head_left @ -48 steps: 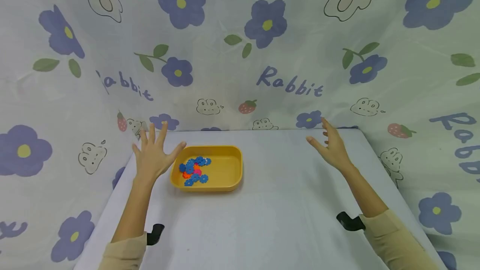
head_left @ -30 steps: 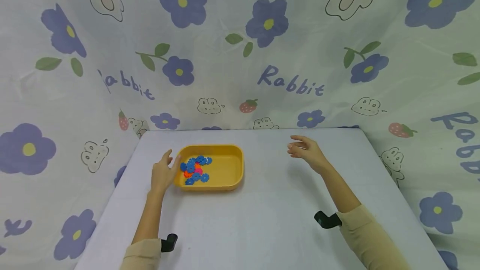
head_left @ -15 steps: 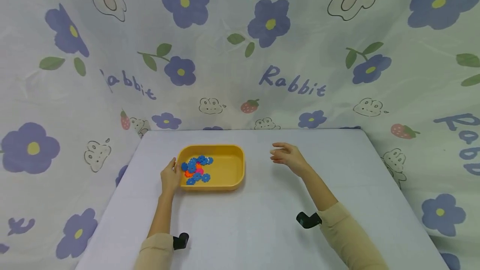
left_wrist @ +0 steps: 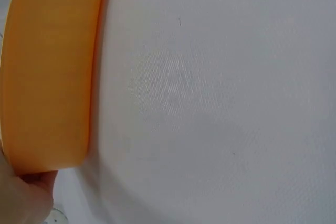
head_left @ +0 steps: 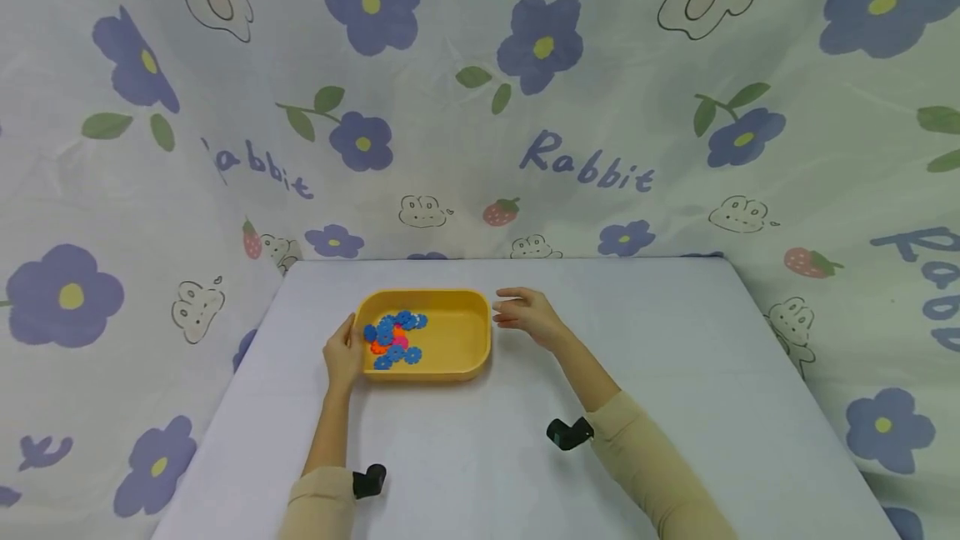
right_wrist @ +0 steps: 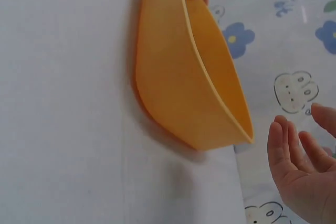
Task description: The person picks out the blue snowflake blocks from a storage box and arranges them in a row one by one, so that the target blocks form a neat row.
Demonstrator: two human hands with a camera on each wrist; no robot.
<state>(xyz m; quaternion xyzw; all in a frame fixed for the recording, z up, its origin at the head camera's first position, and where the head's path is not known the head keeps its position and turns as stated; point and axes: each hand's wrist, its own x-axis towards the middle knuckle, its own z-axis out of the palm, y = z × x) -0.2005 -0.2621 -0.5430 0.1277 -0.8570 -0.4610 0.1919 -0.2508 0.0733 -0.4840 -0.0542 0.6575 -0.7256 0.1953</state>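
A yellow plastic tray (head_left: 453,338) stands on the white table, left of the middle. Small blue, orange and pink flower-shaped pieces (head_left: 392,342) lie in its left half. My left hand (head_left: 342,357) holds the tray's left end, the thumb at the rim; the left wrist view shows that hand (left_wrist: 26,199) at the corner of the yellow wall (left_wrist: 50,77). Just off the tray's right end is my right hand (head_left: 528,315), with relaxed, parted fingers and nothing in them. In the right wrist view a gap separates this hand (right_wrist: 304,169) from the tray (right_wrist: 165,61).
White cloth covers the table (head_left: 480,457). Behind and at both sides hangs a curtain (head_left: 442,32) printed with flowers, rabbits and lettering. A black camera mount (head_left: 570,433) juts from the right wrist and another mount (head_left: 370,482) from the left.
The left hand has come down from above the table's left side to the tray's left end and taken hold. The right hand has moved left, close to the tray. The tray stays put.
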